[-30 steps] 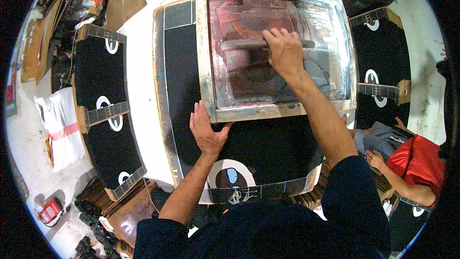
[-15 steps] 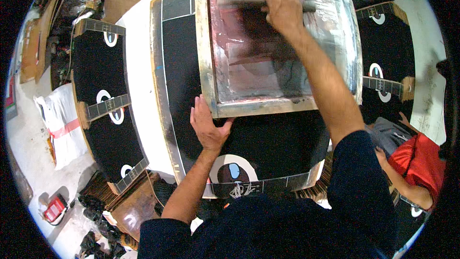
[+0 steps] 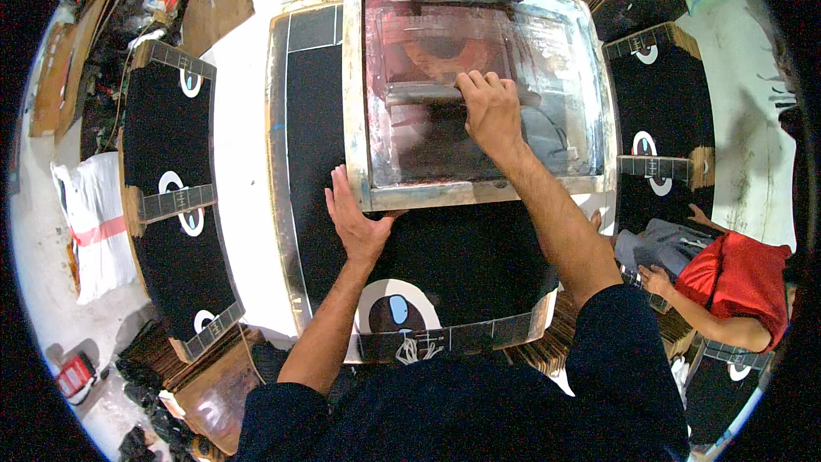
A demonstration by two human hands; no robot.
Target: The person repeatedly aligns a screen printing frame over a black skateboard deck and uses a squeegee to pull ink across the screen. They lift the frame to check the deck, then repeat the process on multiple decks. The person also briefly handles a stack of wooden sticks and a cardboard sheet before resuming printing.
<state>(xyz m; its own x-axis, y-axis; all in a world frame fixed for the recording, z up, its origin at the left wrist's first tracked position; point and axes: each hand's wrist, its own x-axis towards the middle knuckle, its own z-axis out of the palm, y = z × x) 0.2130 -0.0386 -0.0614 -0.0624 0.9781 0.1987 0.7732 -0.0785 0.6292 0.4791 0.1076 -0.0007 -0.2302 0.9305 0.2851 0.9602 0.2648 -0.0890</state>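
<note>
And there was the squeegee (image 3: 423,94), a long bar lying crosswise about halfway down the mesh of the framed screen (image 3: 479,193), with the right hand (image 3: 492,115) on top of it! Those fingers were curled over and clamped on the bar, off its middle toward the right end. A one-handed hold like that, I reckoned, could press harder on one side, and then the long left end could ride up and drag colour unevenly across the mesh.

Down at the near left corner, the left hand (image 3: 353,221) braced the frame: fingers straight and close together along the outside of the rail, thumb spread wide under the near edge. Whether the thumb tip went beneath the wood, I couldn't tell. If it did, it might get pinched, or hold that corner a touch high; a slip there could skew the frame and smear whatever lay below.

The black cloth (image 3: 462,244) ran out from under the screen, its pale-ringed eye (image 3: 398,312) bare on the person's side, so a drip from a loaded blade could spoil it. The right forearm crossed just over the near rail, and a bump might jog everything. Off to the right, a co-worker in red (image 3: 740,287) sat close enough that a stray elbow could knock the work.
</note>
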